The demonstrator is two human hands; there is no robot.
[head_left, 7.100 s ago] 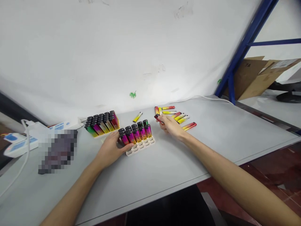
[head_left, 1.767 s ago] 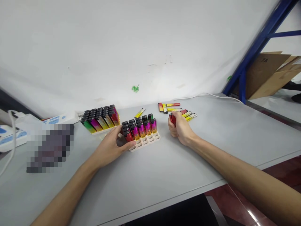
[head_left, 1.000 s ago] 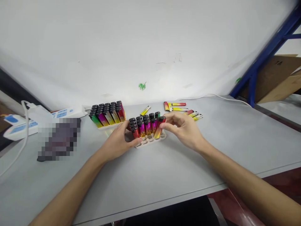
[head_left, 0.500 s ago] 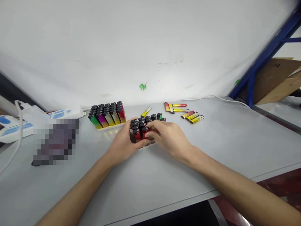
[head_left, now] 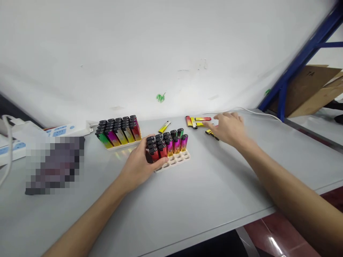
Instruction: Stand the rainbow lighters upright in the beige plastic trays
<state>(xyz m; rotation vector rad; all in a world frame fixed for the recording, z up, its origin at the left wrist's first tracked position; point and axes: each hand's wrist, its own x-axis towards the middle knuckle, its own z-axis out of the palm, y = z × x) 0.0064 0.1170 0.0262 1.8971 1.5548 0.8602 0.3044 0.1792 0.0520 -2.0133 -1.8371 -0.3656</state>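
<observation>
My left hand (head_left: 138, 162) curls round the left end of a white holed tray (head_left: 175, 162), its thumb along the front. Upright lighters with black tops stand in the tray, among them a red lighter (head_left: 163, 151) and a purple-and-yellow lighter (head_left: 184, 143). Several holes in its front row are bare. To the right, my right hand (head_left: 229, 129) hovers over loose lighters with its fingers apart and nothing visible in them. It partly covers a yellow lighter (head_left: 209, 132). Beside that group lies a red-and-yellow lighter (head_left: 188, 121).
A second tray (head_left: 124, 145), packed with upright lighters, stands at the back left. One yellow lighter (head_left: 164, 127) lies alone near the wall. Power strips (head_left: 66, 130) and a blurred dark object (head_left: 57, 164) are at left. A white cable (head_left: 252, 111) runs along the back right.
My right hand has left the red lighter in the tray's front and moved right, over the loose lighters. My left hand stays on the tray. The view has shifted slightly.
</observation>
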